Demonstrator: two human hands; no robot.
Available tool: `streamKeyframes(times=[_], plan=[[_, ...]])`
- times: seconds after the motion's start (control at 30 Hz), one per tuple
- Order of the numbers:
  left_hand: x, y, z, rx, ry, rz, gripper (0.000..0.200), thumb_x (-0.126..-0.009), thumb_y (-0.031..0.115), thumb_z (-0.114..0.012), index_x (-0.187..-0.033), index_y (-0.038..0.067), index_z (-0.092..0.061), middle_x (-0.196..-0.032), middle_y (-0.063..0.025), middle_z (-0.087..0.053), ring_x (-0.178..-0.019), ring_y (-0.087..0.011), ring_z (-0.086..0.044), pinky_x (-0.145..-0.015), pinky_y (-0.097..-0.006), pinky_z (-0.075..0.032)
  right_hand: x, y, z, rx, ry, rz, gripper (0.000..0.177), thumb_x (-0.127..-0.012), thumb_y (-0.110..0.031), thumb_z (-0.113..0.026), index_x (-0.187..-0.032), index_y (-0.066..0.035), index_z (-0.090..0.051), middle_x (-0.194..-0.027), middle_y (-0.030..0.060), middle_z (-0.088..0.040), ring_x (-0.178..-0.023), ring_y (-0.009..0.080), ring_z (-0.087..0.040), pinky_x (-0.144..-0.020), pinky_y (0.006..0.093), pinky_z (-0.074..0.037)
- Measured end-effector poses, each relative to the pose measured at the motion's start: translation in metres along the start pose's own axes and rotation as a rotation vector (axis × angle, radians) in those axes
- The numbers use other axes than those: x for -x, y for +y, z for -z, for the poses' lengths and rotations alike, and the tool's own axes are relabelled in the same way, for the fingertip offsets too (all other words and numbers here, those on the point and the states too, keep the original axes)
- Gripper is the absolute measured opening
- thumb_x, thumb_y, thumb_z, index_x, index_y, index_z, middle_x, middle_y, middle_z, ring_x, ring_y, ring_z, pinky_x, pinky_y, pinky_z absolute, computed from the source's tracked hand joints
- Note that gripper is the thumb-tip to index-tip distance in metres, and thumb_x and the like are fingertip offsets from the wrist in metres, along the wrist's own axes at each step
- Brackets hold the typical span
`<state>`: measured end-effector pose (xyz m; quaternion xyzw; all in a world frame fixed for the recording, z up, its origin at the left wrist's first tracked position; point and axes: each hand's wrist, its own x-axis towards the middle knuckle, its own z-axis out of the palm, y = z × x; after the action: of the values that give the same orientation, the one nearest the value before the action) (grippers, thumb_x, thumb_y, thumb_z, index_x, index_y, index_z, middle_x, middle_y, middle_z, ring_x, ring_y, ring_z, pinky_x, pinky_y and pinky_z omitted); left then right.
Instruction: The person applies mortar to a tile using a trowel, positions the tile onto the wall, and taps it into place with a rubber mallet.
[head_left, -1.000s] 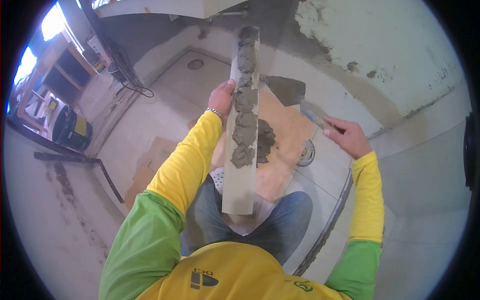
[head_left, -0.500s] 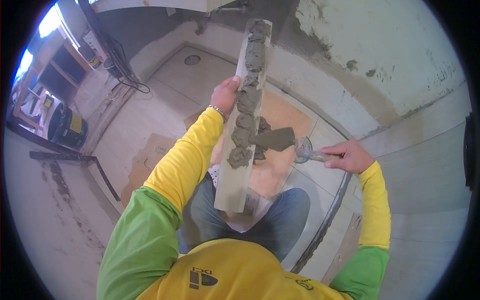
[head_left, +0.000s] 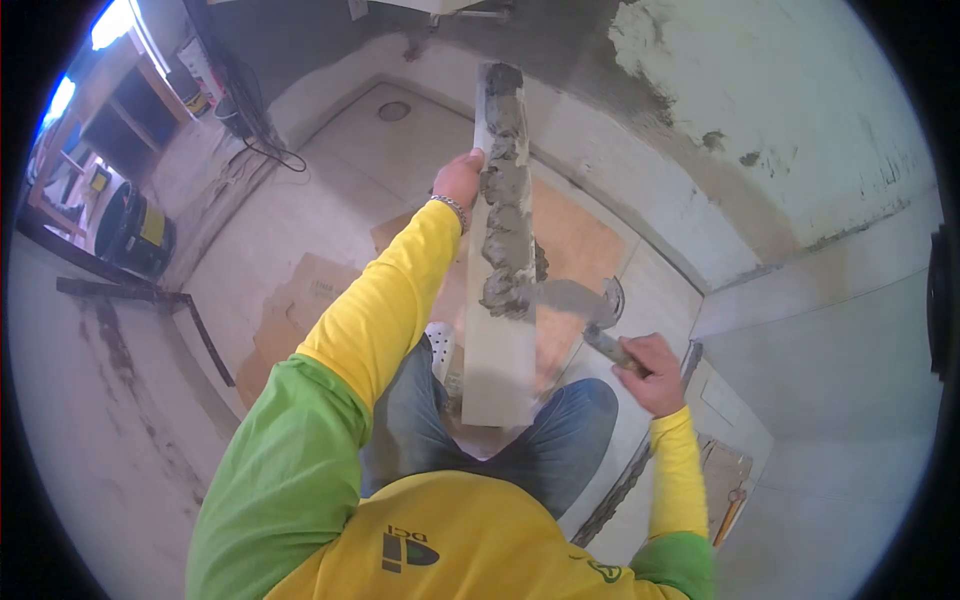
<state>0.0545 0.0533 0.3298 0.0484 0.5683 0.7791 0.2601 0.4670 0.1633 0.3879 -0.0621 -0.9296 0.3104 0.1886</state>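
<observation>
A long narrow tile strip [head_left: 498, 375] slants upright in front of me, its lower end between my knees. Grey mortar [head_left: 505, 210] runs in a lumpy band along its upper and middle part; the lower part is bare. My left hand [head_left: 460, 178] grips the strip's left edge, with the fingers behind it hidden. In my right hand [head_left: 655, 375] is the handle of a trowel [head_left: 605, 344]. Its blade, smeared by motion, meets the strip's right edge at the lower end of the mortar.
Brown cardboard [head_left: 575, 240] lies on the tiled floor beneath the strip, with another piece [head_left: 300, 300] at left. A black bucket [head_left: 135, 235] stands at far left near a dark metal bracket [head_left: 125, 290]. The floor drain [head_left: 394, 111] is at the back; a wall rises at right.
My right hand has moved left and down toward my body, turning the trowel. The strip stands straighter, its lower end shifted right. The mortar's lower end sits higher on it.
</observation>
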Motion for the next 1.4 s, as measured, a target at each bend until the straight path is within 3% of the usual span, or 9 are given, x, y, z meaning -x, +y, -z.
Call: streamKeyframes(times=[0.1, 0.3, 0.37, 0.5, 0.63, 0.7, 1.03, 1.2, 1.4], plan=[[-0.024, -0.021, 0.008, 0.027, 0.006, 0.098, 0.041, -0.098, 0.030, -0.057, -0.123, -0.002, -0.059, -0.110, -0.0139, -0.066, -0.093, -0.0244, -0.065, -0.086, -0.0409, -0.052, 0.018, 0.008, -0.040, 0.020, 0.096, 0.005, 0.042, -0.066, -0.004, -0.078, -0.108, -0.008, -0.072, -0.086, 0.0085, -0.063, -0.082, 0.0276, -0.059, -0.072, 0.0360, -0.049], [-0.049, -0.039, 0.021, -0.143, 0.107, 0.076, 0.052, -0.097, 0.045, -0.049, -0.121, 0.001, -0.064, -0.124, -0.0254, -0.062, -0.121, -0.0390, -0.055, -0.100, -0.0419, -0.041, 0.060, 0.069, -0.052, 0.111, 0.200, -0.140, 0.046, -0.069, -0.003, -0.075, -0.114, -0.010, -0.069, -0.096, 0.0104, -0.061, -0.091, 0.0285, -0.058, -0.076, 0.0365, -0.050], [-0.042, -0.019, 0.030, -0.508, 0.152, -0.121, 0.056, -0.098, 0.050, -0.046, -0.119, 0.001, -0.065, -0.122, -0.0272, -0.061, -0.121, -0.0401, -0.054, -0.099, -0.0438, -0.042, 0.065, 0.084, -0.044, 0.175, 0.199, -0.262, 0.047, -0.071, -0.003, -0.073, -0.117, -0.011, -0.068, -0.097, 0.0096, -0.060, -0.093, 0.0283, -0.057, -0.077, 0.0365, -0.050], [-0.069, -0.012, 0.062, -0.612, 0.176, -0.142, 0.056, -0.097, 0.047, -0.049, -0.119, -0.002, -0.065, -0.120, -0.0264, -0.063, -0.116, -0.0382, -0.059, -0.096, -0.0423, -0.044, 0.055, 0.138, -0.062, 0.164, -0.004, -0.488, 0.047, -0.078, -0.021, -0.070, -0.124, -0.015, -0.065, -0.097, 0.0170, -0.066, -0.094, 0.0355, -0.063, -0.082, 0.0432, -0.051], [0.003, 0.028, 0.031, -0.455, 0.285, -0.185, 0.051, -0.095, 0.041, -0.056, -0.120, -0.002, -0.065, -0.115, -0.0220, -0.067, -0.110, -0.0327, -0.063, -0.094, -0.0386, -0.045, -0.010, 0.148, -0.091, 0.359, -0.323, -0.771, 0.040, -0.080, -0.026, -0.061, -0.119, -0.016, -0.067, -0.109, 0.0168, -0.069, -0.104, 0.0350, -0.064, -0.090, 0.0458, -0.051], [-0.029, 0.014, 0.053, -0.338, 0.315, -0.110, 0.046, -0.093, 0.036, -0.060, -0.121, -0.001, -0.066, -0.111, -0.0178, -0.069, -0.106, -0.0287, -0.064, -0.092, -0.0356, -0.046, -0.034, 0.167, -0.113, 0.432, -0.346, -0.768, 0.034, -0.082, -0.023, -0.058, -0.113, -0.016, -0.068, -0.108, 0.0153, -0.069, -0.103, 0.0349, -0.065, -0.089, 0.0471, -0.051], [-0.011, 0.028, 0.049, -0.505, 0.422, -0.209, 0.048, -0.093, 0.039, -0.061, -0.119, 0.000, -0.067, -0.112, -0.0203, -0.069, -0.107, -0.0308, -0.065, -0.094, -0.0369, -0.046, -0.136, 0.184, -0.148, 0.648, -0.373, -0.655, 0.026, -0.089, -0.017, -0.057, -0.111, -0.014, -0.071, -0.112, 0.0173, -0.067, -0.108, 0.0350, -0.063, -0.092, 0.0438, -0.051], [-0.013, 0.025, 0.051, -0.465, 0.413, -0.180, 0.048, -0.092, 0.039, -0.059, -0.119, -0.001, -0.067, -0.111, -0.0215, -0.069, -0.108, -0.0334, -0.064, -0.095, -0.0375, -0.046, -0.161, 0.185, -0.133, 0.743, -0.652, -0.467, 0.025, -0.083, -0.022, -0.066, -0.105, -0.013, -0.073, -0.105, 0.0136, -0.071, -0.101, 0.0305, -0.067, -0.088, 0.0433, -0.053], [0.003, 0.034, 0.041, -0.590, 0.453, -0.184, 0.046, -0.093, 0.038, -0.057, -0.118, 0.000, -0.067, -0.111, -0.0229, -0.068, -0.108, -0.0359, -0.064, -0.094, -0.0391, -0.046, -0.170, 0.175, -0.129, 0.633, -0.760, -0.429, 0.030, -0.073, -0.021, -0.070, -0.102, -0.012, -0.074, -0.103, 0.0130, -0.072, -0.096, 0.0334, -0.068, -0.085, 0.0437, -0.055]])
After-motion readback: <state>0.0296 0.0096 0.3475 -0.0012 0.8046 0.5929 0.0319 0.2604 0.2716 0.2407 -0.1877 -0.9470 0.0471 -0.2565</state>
